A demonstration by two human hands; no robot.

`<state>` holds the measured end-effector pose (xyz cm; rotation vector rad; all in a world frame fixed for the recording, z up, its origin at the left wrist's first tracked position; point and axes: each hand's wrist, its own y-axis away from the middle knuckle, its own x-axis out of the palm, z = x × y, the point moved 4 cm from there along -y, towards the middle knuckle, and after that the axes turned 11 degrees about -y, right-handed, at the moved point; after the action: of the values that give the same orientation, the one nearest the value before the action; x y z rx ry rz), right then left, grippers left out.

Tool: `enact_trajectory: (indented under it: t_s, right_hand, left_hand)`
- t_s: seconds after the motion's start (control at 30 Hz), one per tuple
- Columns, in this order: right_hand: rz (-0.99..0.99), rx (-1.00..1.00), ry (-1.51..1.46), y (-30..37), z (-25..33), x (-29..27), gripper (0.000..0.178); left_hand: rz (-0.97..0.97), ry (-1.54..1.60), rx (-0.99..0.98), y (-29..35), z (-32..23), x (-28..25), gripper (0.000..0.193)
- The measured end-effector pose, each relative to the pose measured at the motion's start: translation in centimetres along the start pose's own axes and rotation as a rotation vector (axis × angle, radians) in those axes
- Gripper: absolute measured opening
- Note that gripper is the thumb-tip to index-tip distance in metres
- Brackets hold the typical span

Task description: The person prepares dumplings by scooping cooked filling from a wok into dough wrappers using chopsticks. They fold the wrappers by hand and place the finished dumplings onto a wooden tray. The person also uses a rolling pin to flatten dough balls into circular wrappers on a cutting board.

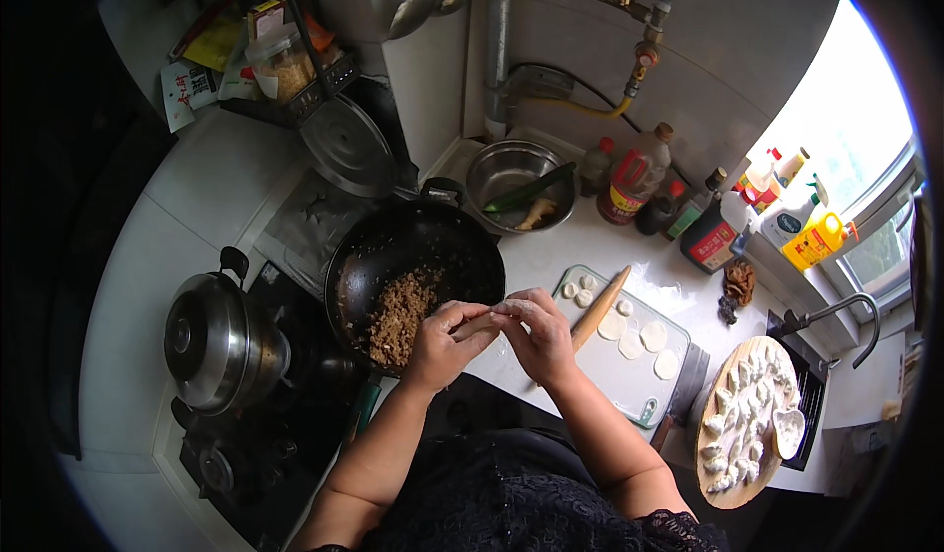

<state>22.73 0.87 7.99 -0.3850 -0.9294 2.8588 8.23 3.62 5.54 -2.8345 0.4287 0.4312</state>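
My left hand (444, 348) and my right hand (543, 340) meet at the fingertips by the right rim of a black wok (462, 247). Flour whitens the fingers, which are pinched together on a small dumpling, mostly hidden by them. Crumbly brown filling (398, 316) lies in the wok, left of my hands. Right of my right hand, a wooden rolling pin (598, 312) rests slanted across a pale cutting board (644, 380). Round dough wrappers (653, 336) and a few small dough pieces (584, 297) lie on that board.
Floured, shaped dumplings (747, 419) cover a round wooden board (721, 498) at the right, beside the sink faucet (865, 306). A lidded steel pot (221, 341) stands on the stove at left. Behind are a steel bowl (482, 174) and several bottles (639, 178).
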Motion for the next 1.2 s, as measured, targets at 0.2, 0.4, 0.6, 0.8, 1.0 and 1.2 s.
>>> enact_trajectory:
  t_s: [0.2, 0.4, 0.6, 0.8, 1.0, 1.2]
  right_hand:
    - [0.001, -0.015, 0.005, 0.5, -0.5, 0.1, 0.017]
    - [0.048, -0.088, 0.066, 1.0, -0.5, 0.1, 0.019]
    - [-0.069, 0.336, -0.1, 2.6, -0.9, -0.9, 0.021]
    - [-0.249, 0.542, -0.121, 6.1, -1.2, -3.1, 0.023]
    - [-0.445, 0.545, 0.001, 10.6, -0.3, -6.1, 0.014]
    - [-0.416, 0.466, 0.238, 12.1, 2.2, -9.3, 0.009]
  left_hand:
    - [0.006, -0.058, -0.002, 0.3, 0.0, -0.2, 0.018]
    - [0.057, -0.088, 0.029, 0.6, 0.7, 0.1, 0.018]
    - [0.254, 0.299, -0.316, 1.1, 1.8, 1.5, 0.024]
    - [0.447, 0.358, -0.346, 1.7, 1.2, 4.9, 0.03]
    - [0.608, 0.498, -0.469, 3.0, 0.5, 9.7, 0.033]
    - [0.698, 0.458, -0.473, 4.4, -1.1, 13.5, 0.034]
